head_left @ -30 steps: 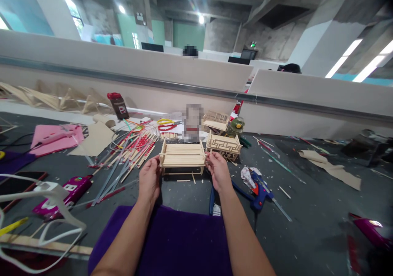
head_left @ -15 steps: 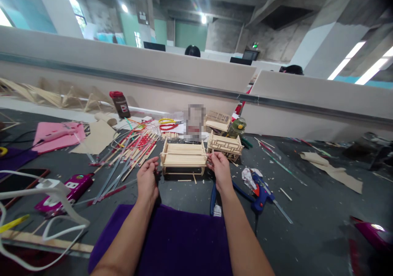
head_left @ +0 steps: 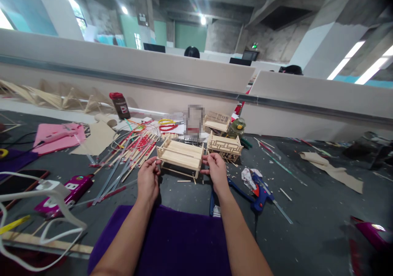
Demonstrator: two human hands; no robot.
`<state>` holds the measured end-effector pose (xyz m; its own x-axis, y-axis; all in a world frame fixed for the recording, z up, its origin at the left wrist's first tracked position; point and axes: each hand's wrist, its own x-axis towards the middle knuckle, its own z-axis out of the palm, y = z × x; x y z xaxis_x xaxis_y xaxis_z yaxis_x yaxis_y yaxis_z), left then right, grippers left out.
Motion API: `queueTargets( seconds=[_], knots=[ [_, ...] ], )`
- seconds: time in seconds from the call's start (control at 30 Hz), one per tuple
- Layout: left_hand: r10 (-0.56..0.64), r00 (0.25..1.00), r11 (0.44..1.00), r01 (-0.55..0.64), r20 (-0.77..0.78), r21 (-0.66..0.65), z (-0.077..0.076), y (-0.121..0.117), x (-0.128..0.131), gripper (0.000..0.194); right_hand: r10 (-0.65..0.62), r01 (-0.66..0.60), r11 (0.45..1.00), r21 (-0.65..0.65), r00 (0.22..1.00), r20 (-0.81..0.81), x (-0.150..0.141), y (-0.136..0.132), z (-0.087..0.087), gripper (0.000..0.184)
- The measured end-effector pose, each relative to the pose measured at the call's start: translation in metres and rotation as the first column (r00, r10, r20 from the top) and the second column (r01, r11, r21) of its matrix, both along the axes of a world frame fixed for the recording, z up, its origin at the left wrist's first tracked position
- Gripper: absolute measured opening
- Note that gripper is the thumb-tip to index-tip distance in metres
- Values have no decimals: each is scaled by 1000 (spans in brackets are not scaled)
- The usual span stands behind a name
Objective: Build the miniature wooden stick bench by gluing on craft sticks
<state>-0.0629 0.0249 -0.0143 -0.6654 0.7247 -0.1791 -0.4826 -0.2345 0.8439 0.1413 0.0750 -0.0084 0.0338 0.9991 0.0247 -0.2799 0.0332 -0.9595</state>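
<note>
A miniature bench (head_left: 181,153) built of thin wooden sticks is between my two hands, turned slightly askew with its right end nearer me. My left hand (head_left: 148,177) has its fingers closed at the bench's left front corner. At the opposite end, the fingers of my right hand (head_left: 217,170) pinch near the right front edge. Fingertip contact is partly hidden on both sides. Beside the bench on the right stands a second small stick-built piece with a lattice panel (head_left: 225,146). Short loose sticks (head_left: 184,181) lie just in front.
Bundled red-tipped sticks (head_left: 144,145) and clear glue sticks lie left. A blue glue gun (head_left: 261,192) and blue-handled pliers (head_left: 241,190) are right. Scissors (head_left: 168,125), a brown bottle (head_left: 120,105) and a green bottle (head_left: 236,128) stand behind. Purple cloth (head_left: 181,243) lies nearest me.
The bench has turned and tilted, its right end coming toward me and its top showing more. My right hand has shifted slightly left with it; my left hand has barely moved.
</note>
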Motion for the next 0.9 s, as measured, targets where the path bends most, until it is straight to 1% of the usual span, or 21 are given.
queueTargets(
  seconds=[0.13, 0.3, 0.43, 0.53, 0.67, 0.73, 0.8, 0.9],
  knots=[
    [-27, 999, 1000, 27, 18, -12, 0, -5, 1, 28, 17, -17, 1000, -7, 1000, 14, 1, 1, 0, 21],
    [-195, 979, 979, 198, 52, -52, 0, -12, 10, 21, 37, -36, 999, -9, 995, 88, -3, 0, -1, 25],
    [-353, 935, 930, 356, 45, -95, 2, -13, 18, 40, -3, 0, 1000, 29, 994, 106, -7, -1, -3, 26],
    [-432, 902, 894, 429, 6, -128, 2, -13, 22, 46, 24, -26, 999, 24, 998, 66, -10, -2, -2, 26],
    [-432, 901, 890, 433, 43, -141, 3, -9, 25, 46, 138, -138, 990, -32, 990, -13, -13, -6, 1, 29],
    [-418, 906, 895, 424, 73, -138, 3, -6, 25, 46, 177, -178, 983, -49, 984, -14, -13, -7, 2, 31],
    [-408, 908, 902, 417, 92, -115, 2, -4, 25, 45, 170, -169, 984, -50, 985, 17, -12, -7, 4, 31],
    [-393, 910, 911, 405, 135, -79, 2, -3, 22, 44, 77, -76, 997, -15, 994, 73, -9, -6, 5, 29]
  ],
)
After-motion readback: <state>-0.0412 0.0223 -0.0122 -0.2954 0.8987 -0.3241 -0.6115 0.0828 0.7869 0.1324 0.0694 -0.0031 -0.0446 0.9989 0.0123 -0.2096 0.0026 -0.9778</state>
